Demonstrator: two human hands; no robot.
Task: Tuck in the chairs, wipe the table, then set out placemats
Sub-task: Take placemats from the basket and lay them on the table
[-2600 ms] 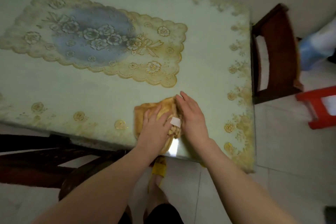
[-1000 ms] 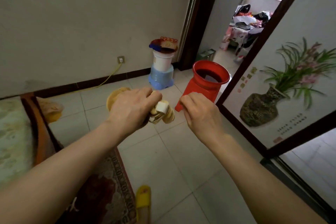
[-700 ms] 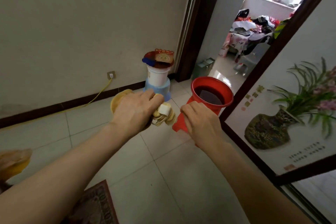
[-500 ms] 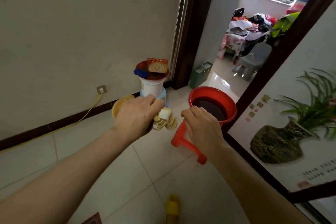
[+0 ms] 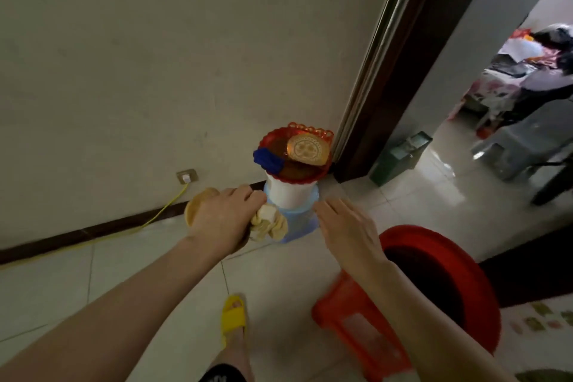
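My left hand (image 5: 221, 220) grips a bunched yellow cloth (image 5: 269, 223) with a white tag, held out over the tiled floor. My right hand (image 5: 347, 228) is stretched forward beside it, fingers straight, holding nothing. Just beyond both hands stands a blue and white plastic stand (image 5: 293, 206) topped by a red tray (image 5: 296, 150) that holds a round gold mat and a blue cloth. The table and chairs are out of view.
A red basin (image 5: 440, 282) sits on a red plastic stool (image 5: 356, 329) at the lower right. A dark door frame (image 5: 393, 71) opens onto a cluttered room. A yellow cable (image 5: 161, 211) runs along the skirting. My foot wears a yellow slipper (image 5: 233, 316).
I have turned away from the table and walked towards the stand by the wall. The left hand kept the cloth; the right hand let go of it and now reaches forward past the red basin.
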